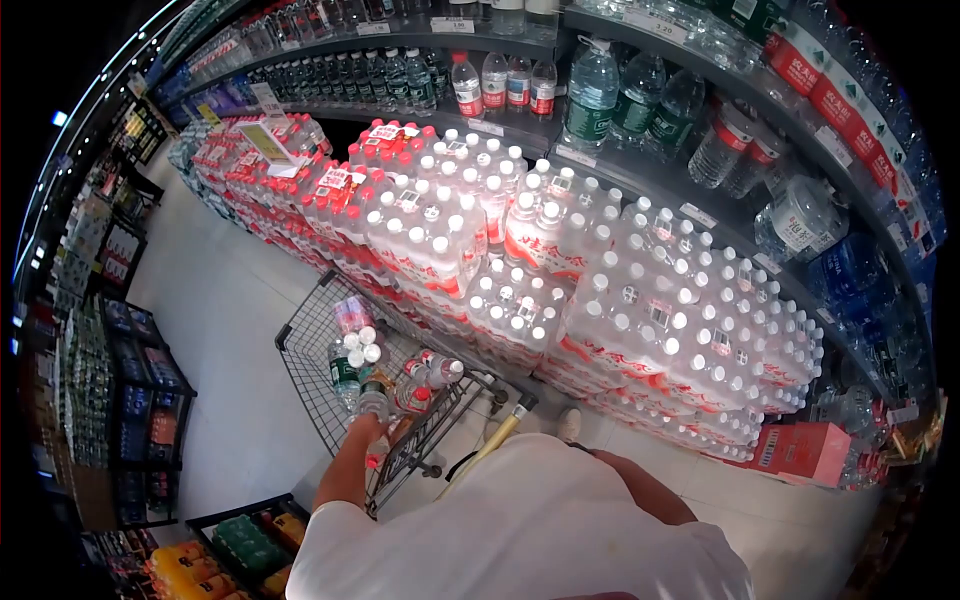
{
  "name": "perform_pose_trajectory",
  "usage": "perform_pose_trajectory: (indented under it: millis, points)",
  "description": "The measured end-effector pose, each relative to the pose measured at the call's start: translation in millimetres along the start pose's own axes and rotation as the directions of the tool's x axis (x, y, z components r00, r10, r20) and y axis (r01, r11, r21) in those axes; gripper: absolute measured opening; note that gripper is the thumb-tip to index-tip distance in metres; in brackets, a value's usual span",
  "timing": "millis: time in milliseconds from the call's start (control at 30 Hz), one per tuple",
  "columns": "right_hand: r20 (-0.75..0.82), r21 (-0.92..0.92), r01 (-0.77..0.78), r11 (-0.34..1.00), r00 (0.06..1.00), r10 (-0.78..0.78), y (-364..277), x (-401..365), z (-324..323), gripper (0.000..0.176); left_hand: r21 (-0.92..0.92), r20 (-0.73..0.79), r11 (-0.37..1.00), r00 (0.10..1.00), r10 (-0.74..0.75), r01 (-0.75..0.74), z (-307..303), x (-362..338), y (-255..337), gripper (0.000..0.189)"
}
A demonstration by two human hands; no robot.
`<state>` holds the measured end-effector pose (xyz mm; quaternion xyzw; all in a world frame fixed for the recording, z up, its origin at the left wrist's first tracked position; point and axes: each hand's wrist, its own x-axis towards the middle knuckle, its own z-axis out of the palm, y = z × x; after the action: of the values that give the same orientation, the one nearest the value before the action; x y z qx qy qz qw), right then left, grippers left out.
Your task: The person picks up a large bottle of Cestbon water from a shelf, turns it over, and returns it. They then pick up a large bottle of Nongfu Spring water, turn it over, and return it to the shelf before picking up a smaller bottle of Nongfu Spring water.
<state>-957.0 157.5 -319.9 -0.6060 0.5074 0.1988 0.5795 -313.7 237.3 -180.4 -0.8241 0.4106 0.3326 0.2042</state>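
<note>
White shirt [520, 525] fabric of the person wearing the camera fills six o'clock, nearest the view. From it the left arm [343, 475] reaches toward eight o'clock, into a wire shopping cart [303, 385]. There, between seven and eight o'clock, the left hand [366, 428] meets the near end of a clear bottle [371, 402] lying among others; the fingers are too small to tell whether they pinch it or rest on it.

Just beside that bottle, a green-labelled bottle [344, 370] lies toward eight o'clock, and a cluster of white caps [363, 346] sits a little beyond. Red-capped bottles [413, 396] are at seven o'clock. The right arm [645, 485] is bent at five o'clock, its hand out of sight. Near it, a light shoe [569, 425] stands on the pale floor [225, 290].

Past the cart, white-capped bottle packs [640, 315] with red lettering are stacked at three o'clock, and red-capped packs [335, 190] at ten to eleven, with a yellow sign [263, 143] on top. A red carton [800, 452] stands at four o'clock.

Farther out, grey shelves [535, 128] curve overhead, holding large green-labelled jugs [592, 95] at one o'clock. Dark display racks [150, 385] stand between eight and nine, and orange-yellow packs [185, 572] between seven and eight.
</note>
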Motion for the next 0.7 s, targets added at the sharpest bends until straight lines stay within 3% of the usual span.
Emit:
perform_pose_trajectory:
  millis: [33,67,167,267,300,333,367,433,467,500,533,567,600,633,700]
  points:
    - [0.057,0.007,-0.006,1.000,0.998,0.006,-13,-4,-9,0.043,-0.059,-0.060,0.998,0.998,-0.035,0.031,-5,-4,-1,0.061]
    - [0.112,0.011,-0.007,1.000,0.994,0.006,-22,-8,-19,0.043,-0.169,-0.196,0.984,0.980,0.026,-0.060,-7,-2,-11,0.063]
    - [0.203,0.000,0.031,1.000,0.979,-0.030,-56,-23,-46,0.043,-0.167,-0.371,0.984,0.928,-0.002,-0.065,-82,-53,7,0.064]
    - [-0.046,-0.001,0.273,0.962,0.961,-0.273,-146,-72,-99,0.038,-0.183,-0.550,0.972,0.835,0.025,-0.149,-159,-128,23,0.066]
    - [-0.169,-0.029,0.388,0.921,0.906,-0.388,-185,-98,-118,0.033,-0.233,-0.552,0.942,0.830,0.077,-0.242,-182,-158,25,0.062]
    - [-0.381,-0.121,0.531,0.839,0.756,-0.533,-224,-119,-130,0.028,-0.442,-0.506,0.792,0.846,0.169,-0.422,-201,-186,22,0.058]
    - [-0.554,-0.229,0.638,0.735,0.535,-0.638,-259,-138,-137,0.023,-0.490,-0.496,0.723,0.838,0.229,-0.488,-228,-233,32,0.054]
    - [-0.660,-0.174,0.805,0.568,0.333,-0.674,-313,-159,-147,0.017,-0.499,-0.491,0.653,0.807,0.330,-0.570,-265,-316,53,0.041]
    - [-0.638,-0.028,0.864,0.504,0.372,-0.674,-329,-150,-144,0.020,-0.512,-0.468,0.623,0.800,0.376,-0.592,-282,-355,63,0.037]
    - [-0.619,0.115,0.895,0.431,0.404,-0.673,-347,-140,-140,0.024,-0.576,-0.496,0.478,0.749,0.440,-0.663,-287,-380,67,0.031]
    - [-0.550,0.344,0.858,0.382,0.514,-0.659,-370,-134,-132,0.034,-0.775,-0.447,0.214,0.755,0.480,-0.594,-297,-409,76,0.029]
    - [-0.462,0.551,0.769,0.325,0.605,-0.649,-393,-133,-121,0.046,-0.792,-0.474,0.118,0.724,0.501,-0.599,-312,-434,84,0.034]
    - [-0.250,0.816,0.550,0.179,0.615,-0.747,-414,-137,-112,0.063,-0.736,-0.576,0.027,0.647,0.500,-0.676,-316,-439,89,0.037]
    - [-0.062,0.970,0.230,0.073,0.532,-0.844,-426,-145,-107,0.080,-0.666,-0.667,-0.062,0.556,0.496,-0.743,-322,-442,94,0.040]
    - [0.009,0.994,0.088,0.067,0.539,-0.843,-430,-165,-109,0.101,-0.653,-0.676,-0.056,0.549,0.491,-0.755,-343,-455,117,0.041]
